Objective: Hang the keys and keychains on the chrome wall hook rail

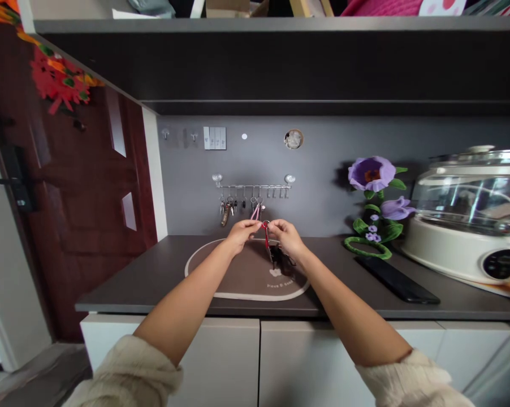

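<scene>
Above the mat, my left hand (241,234) and my right hand (287,236) meet at a small metal key ring (266,224). Each pinches one side of it between thumb and fingertips. A red strap (267,238) hangs from the ring, with a bunch of dark keys (277,257) below it, partly behind my right hand. On the wall just beyond is a metal hook rack (255,186). Several keys hang on its left and middle hooks, among them a brown key fob (225,215) and a pink strap (255,211) close above my left fingertips.
A brown mat with a pale border (233,277) lies on the dark counter (145,271). To the right are a black phone-like slab (397,278), purple fabric flowers (371,172) and a white glass-topped appliance (441,243). A shelf (255,62) overhangs the counter; a door (89,198) stands left.
</scene>
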Available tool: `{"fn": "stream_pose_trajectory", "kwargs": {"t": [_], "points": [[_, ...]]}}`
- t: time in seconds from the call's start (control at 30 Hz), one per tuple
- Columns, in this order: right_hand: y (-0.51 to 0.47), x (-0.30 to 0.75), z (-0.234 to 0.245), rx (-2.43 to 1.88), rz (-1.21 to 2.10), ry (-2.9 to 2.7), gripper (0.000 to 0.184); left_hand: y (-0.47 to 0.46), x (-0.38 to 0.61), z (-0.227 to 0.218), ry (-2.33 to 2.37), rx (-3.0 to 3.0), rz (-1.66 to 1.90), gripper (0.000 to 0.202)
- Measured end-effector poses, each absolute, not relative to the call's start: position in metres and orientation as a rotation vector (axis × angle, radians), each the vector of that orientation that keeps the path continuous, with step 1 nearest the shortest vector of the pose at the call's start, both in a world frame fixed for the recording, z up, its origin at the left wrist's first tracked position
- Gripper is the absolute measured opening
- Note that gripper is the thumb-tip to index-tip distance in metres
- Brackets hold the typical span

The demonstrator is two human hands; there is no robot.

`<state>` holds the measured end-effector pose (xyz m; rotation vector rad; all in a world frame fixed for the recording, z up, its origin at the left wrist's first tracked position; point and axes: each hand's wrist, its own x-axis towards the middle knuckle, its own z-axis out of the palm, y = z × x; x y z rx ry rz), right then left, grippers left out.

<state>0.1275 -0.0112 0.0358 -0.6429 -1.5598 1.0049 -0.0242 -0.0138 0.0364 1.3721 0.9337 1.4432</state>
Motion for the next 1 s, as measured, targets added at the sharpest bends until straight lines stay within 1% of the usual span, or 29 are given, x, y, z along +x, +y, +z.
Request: {"fn": "stream_pose_trajectory", "kwargs": {"t": [0.2,0.4,0.53,0.73,1.0], "points": [[-0.001,0.133,0.064,-0.628,1.04,-1.528,0.021,-0.004,-0.013,0.048,1.054,1.395,1.566,0.032],[0.017,0.13,0.085,-0.707,1.05,-1.458,0.007,0.007,-0.008,0.032,1.212,1.534,1.697,0.026],[0.03,0.125,0.093,-0.707,1.086,-1.381,0.011,0.016,-0.017,0.022,1.328,1.707,1.722,0.026],[0.05,0.115,0.103,-0.754,1.125,-1.226,0.016,0.021,-0.023,0.019,1.401,1.883,1.729,0.025],[0.067,0.101,0.108,-0.827,1.125,-1.088,0.02,0.022,-0.025,0.014,1.499,1.967,1.698,0.024]]}}
